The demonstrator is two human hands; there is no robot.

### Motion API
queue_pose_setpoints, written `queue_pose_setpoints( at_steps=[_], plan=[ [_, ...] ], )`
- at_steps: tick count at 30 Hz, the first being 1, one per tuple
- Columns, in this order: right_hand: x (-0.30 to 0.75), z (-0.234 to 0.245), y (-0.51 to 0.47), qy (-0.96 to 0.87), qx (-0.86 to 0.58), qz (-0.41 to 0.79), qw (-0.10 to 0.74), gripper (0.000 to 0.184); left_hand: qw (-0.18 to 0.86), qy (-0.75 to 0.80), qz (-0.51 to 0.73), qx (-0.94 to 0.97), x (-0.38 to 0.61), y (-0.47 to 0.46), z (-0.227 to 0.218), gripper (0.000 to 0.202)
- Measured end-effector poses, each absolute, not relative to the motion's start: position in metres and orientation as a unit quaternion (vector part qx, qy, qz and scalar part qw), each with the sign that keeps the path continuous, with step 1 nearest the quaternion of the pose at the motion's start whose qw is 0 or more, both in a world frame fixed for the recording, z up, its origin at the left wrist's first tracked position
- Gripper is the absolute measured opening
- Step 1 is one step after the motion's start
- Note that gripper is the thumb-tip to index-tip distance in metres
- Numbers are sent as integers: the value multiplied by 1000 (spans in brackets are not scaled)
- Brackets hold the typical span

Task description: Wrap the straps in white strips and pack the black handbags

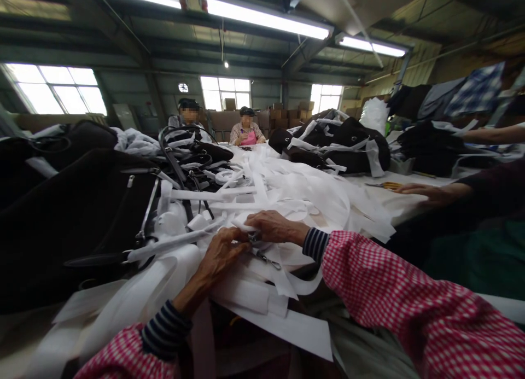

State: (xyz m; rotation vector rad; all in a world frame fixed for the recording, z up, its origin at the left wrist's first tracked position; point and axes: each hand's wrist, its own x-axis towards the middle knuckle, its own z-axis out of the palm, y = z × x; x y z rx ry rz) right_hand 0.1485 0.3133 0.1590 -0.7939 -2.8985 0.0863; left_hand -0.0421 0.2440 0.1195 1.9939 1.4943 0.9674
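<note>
My left hand (pixel 221 257) and my right hand (pixel 274 226) meet over the middle of the worktable, fingers closed on a bag strap wrapped in white foam (pixel 176 244). The wrapped length runs left from my hands toward a dark bag (pixel 77 215) with a zip and metal fittings. A metal snap hook (pixel 268 259) hangs just below my fingers. Exactly how the fingertips grip is partly hidden. White foam strips (pixel 283 327) lie under and in front of my hands.
A heap of white foam sheets (pixel 303 187) spreads ahead. Dark bags (pixel 336 138) and black straps (pixel 176 165) are piled around it. At right, a co-worker's hand (pixel 435 193) is beside yellow-handled scissors (pixel 391 186). Two people (pixel 248 130) are at the far end.
</note>
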Motion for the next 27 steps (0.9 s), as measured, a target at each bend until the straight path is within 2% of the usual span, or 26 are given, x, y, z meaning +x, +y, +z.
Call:
queue_pose_setpoints(
  at_steps=[8, 14, 18, 24, 27],
  plan=[
    [145, 160, 309, -950, -309, 13, 42, 12, 157, 539, 301, 771, -41, 242, 121, 17],
    [149, 162, 309, -933, -357, 20, 44, 9, 148, 565, 244, 774, -38, 244, 122, 22],
    [155, 165, 323, -923, -370, 102, 40, 27, 114, 557, 199, 798, -32, 245, 130, 23],
    [171, 167, 322, -918, -355, 142, 101, 50, 106, 577, 184, 789, -27, 244, 131, 22],
    [172, 174, 315, -919, -360, 140, 83, 43, 118, 585, 191, 780, -26, 244, 128, 21]
  ],
)
